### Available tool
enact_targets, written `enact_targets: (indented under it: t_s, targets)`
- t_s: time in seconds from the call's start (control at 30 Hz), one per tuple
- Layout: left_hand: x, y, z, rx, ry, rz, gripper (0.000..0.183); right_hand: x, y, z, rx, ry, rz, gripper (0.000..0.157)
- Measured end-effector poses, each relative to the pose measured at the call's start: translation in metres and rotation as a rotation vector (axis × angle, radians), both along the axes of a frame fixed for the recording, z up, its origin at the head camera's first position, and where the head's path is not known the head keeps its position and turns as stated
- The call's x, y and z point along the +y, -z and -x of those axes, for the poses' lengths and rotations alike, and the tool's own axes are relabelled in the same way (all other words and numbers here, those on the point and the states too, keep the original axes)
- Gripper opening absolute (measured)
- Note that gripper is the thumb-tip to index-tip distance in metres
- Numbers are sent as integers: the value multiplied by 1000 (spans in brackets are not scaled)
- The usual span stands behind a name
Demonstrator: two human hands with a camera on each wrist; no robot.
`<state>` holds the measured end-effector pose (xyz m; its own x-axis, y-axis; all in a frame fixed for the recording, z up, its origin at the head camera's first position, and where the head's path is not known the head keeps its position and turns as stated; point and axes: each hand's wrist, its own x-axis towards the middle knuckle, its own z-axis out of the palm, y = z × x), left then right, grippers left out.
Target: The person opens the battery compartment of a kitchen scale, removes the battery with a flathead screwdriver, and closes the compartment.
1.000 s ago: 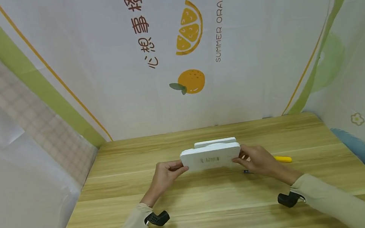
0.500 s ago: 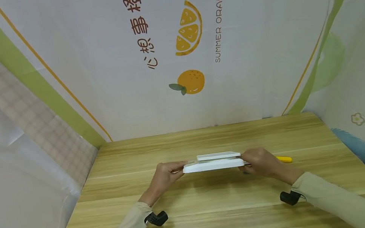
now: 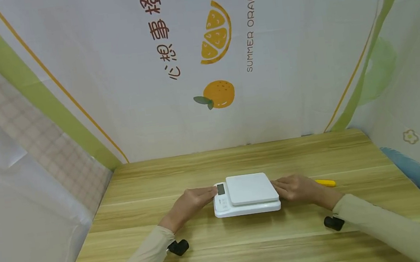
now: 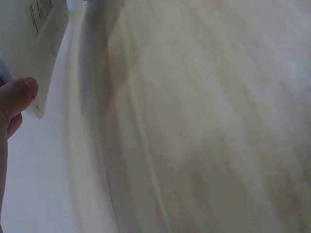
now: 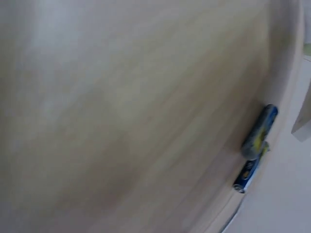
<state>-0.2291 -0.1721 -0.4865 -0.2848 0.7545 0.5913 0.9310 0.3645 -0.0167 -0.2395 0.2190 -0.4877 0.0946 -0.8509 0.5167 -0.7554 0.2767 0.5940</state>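
A white digital kitchen scale [image 3: 251,189] is held above the table, its square platform facing up and its grey display at the left end. My left hand [image 3: 190,203] grips the display end; in the left wrist view its thumb [image 4: 22,94] lies on the scale's printed underside [image 4: 36,43]. At the opposite end my right hand [image 3: 299,187] holds the scale's edge, with its fingertips partly hidden by the scale. Two blue batteries, one [image 5: 260,132] beside the other [image 5: 247,172], lie on the table in the right wrist view.
A yellow handle [image 3: 325,183] lies on the wooden table [image 3: 248,248], partly behind my right hand. A thin grey rod [image 5: 233,216] lies close to the batteries. A printed cloth [image 3: 280,96] hangs along the table's back edge.
The scale has turned over in my hands: its underside faced me, then its edge, and now its platform and display show. Both hands have kept their places at its ends.
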Motion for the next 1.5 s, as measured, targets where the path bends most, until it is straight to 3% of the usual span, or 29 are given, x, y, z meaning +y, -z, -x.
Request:
enact_targets:
  t_s: [0.23, 0.47, 0.73, 1.0, 1.5]
  targets:
    - [-2, 5, 4, 243, -43, 195, 33, -3, 4, 1, 103, 8, -102, 51]
    - [-4, 12, 5, 362, -43, 280, 30, -5, 12, 2, 151, 48, -199, 56]
    - [-1, 9, 6, 381, -34, 325, 29, -8, 14, 3, 157, 60, -235, 61]
    - [1, 8, 9, 414, -23, 388, 21, -10, 14, 4, 187, 32, -249, 56]
    - [9, 2, 9, 468, -53, 507, 19, -6, 16, 1, 165, 59, -297, 60]
